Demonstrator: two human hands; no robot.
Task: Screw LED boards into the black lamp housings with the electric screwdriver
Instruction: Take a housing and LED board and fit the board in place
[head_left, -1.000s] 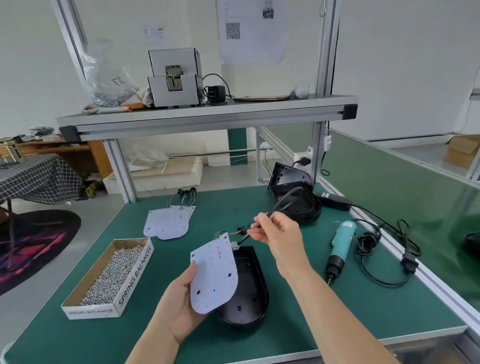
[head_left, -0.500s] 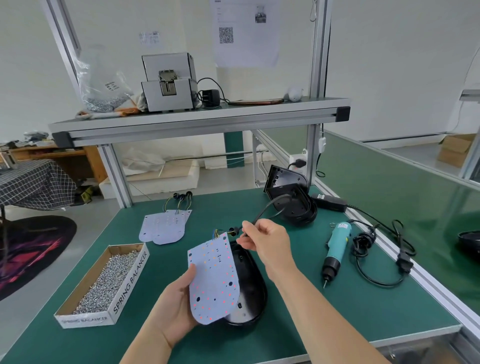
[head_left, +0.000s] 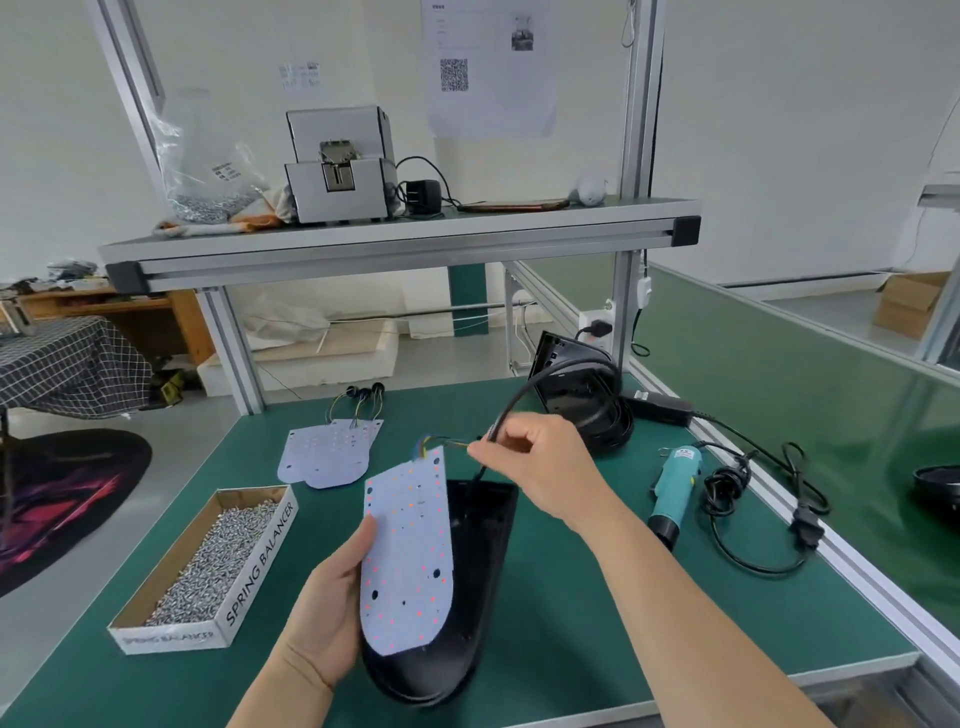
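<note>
On the green bench (head_left: 571, 597), right in front of the person, the black lamp housing (head_left: 483, 571) lies open side up. The LED board (head_left: 408, 556) is held tilted over its left half, not seated yet. The left hand (head_left: 332, 603) grips the board's left edge, thumb on the face; the fingers behind it can't be seen. The right hand (head_left: 540, 467) has thumb and forefinger pinched together on the black cable (head_left: 524, 395), just beside the board's coloured wires. Biggest risk, I'd say, is a tug on that cable straining the wires where they join the board. They could also get trapped under the board when it drops in, so it won't sit flat on the screw holes. The one-edge grip could also let it slip. The board's long axis runs away from the person, rounded end nearest, wired end pointing at the far side, same as the housing. The electric screwdriver (head_left: 672, 491) lies well off to the right, untouched.
</note>
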